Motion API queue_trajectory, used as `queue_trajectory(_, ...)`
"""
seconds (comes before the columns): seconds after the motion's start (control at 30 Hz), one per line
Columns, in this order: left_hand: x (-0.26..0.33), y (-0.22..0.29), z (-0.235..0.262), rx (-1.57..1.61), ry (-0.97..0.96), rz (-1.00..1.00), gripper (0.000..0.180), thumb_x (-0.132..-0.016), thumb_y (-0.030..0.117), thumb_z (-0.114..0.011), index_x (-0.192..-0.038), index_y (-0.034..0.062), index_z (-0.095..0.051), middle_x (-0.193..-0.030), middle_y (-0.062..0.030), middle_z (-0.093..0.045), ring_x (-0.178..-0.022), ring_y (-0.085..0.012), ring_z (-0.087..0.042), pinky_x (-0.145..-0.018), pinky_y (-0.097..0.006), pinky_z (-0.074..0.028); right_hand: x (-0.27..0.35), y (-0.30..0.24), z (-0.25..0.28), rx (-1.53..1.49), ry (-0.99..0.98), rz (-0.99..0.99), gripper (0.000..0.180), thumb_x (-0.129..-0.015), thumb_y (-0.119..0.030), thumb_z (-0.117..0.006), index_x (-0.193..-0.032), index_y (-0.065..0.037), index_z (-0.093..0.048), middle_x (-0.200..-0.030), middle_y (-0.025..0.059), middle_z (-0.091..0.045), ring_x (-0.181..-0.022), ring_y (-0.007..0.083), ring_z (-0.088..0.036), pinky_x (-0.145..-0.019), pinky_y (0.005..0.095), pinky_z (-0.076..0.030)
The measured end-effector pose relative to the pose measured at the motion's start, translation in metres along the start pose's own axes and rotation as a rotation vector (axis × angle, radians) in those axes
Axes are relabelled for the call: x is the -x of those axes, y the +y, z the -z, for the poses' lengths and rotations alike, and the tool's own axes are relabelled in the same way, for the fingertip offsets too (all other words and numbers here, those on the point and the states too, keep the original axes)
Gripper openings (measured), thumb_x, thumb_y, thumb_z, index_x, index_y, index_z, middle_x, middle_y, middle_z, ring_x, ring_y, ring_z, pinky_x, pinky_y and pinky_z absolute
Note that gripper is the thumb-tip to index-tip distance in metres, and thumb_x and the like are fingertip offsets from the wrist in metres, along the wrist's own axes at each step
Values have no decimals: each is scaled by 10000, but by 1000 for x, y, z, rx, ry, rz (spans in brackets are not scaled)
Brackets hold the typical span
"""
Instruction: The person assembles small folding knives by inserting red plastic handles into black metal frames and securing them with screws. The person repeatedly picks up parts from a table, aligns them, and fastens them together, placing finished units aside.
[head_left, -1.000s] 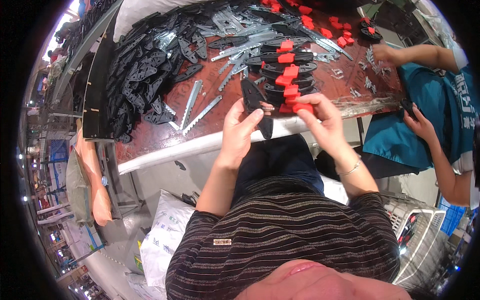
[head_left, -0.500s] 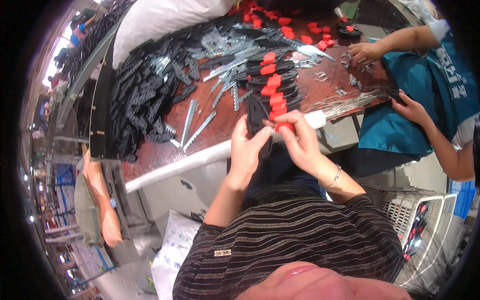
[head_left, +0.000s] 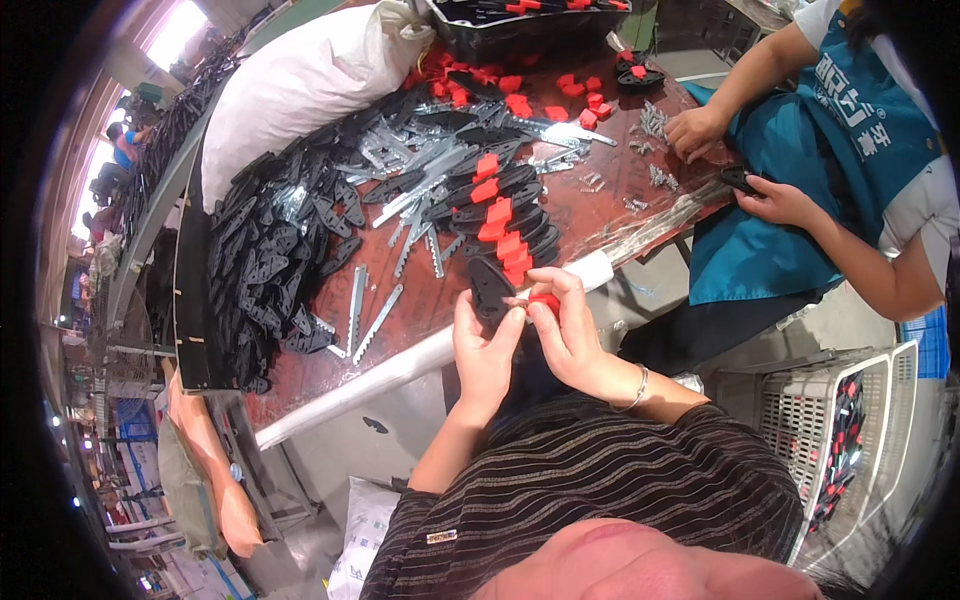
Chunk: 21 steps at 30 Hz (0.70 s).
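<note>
My left hand (head_left: 482, 355) is closed around a flat black plastic handle half (head_left: 488, 286), tilted upright just over the table's near edge. Pinched in the fingers of my right hand (head_left: 574, 342) is a small red plastic piece (head_left: 543, 299), close beside the black part. Both hands' fingertips nearly meet, and they partly hide the contact between the two pieces. Just beyond my hands runs a row of black handle parts with red pieces (head_left: 495, 212) on them. Toothed metal saw blades (head_left: 378, 325) lie to the left of that row.
A heap of black plastic parts (head_left: 265, 270) covers the table's left side, below a white sack (head_left: 300, 100). Loose red pieces (head_left: 517, 104) are scattered at the back. A co-worker's hand (head_left: 697, 132) reaches by small metal parts (head_left: 655, 120). Crates (head_left: 800, 420) stand at lower right.
The view has shifted, bringing a black bin in at the top. My hands keep the black part and the red piece close together; the co-worker's hands stay about where they were.
</note>
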<state>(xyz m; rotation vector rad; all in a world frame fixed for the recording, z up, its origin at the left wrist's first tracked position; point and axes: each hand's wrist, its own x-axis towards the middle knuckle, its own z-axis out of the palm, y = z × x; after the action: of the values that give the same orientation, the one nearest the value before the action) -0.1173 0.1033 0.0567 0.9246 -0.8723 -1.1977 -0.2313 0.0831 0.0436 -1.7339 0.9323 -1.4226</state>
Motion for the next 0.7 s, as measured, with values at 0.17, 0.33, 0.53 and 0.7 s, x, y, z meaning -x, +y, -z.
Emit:
queue_trajectory(0.17, 2, -5, -3, 72, -9, 39, 293, -899, 28, -520, -1158, 19, -383, -1061, -45, -507, -946, -81, -490, -835, -238, -420, -1, 3, -1, 47, 4, -32, 381, -907, -84, -482, -1259, -13, -351, -882, 139, -554, -750, 279, -588, -661, 348, -472)
queue_trajectory(0.33, 4, -13, 10, 70, -141, 36, 463, -915, 46, -500, -1326, 15, -289, -1213, -75, -456, -1094, -138, -459, -960, -285, -367, -6, -3, 1, 126, -50, -33, 425, -901, -112, -485, -1294, -19, -351, -918, 151, -547, -786, 301, -586, -686, 365, -470)
queue_trajectory(0.53, -10, -3, 10, 188, -79, 132, 338, -905, 26, -495, -1221, 18, -375, -1109, -48, -504, -991, -105, -505, -886, -266, -407, -34, 20, 9, -405, -95, -203, 583, -909, -270, -507, -1376, -43, -243, -1125, 118, -498, -1024, 201, -499, -892, 347, -407)
queue_trajectory(0.7, -8, -10, 12, 29, -248, 220, 508, -908, 79, -498, -1359, 42, -268, -1113, -41, -461, -924, -101, -488, -752, -244, -450, -50, 6, -2, -884, -278, -363, 602, -941, -388, -408, -1382, -12, -245, -1154, 169, -505, -1036, 221, -526, -872, 328, -434)
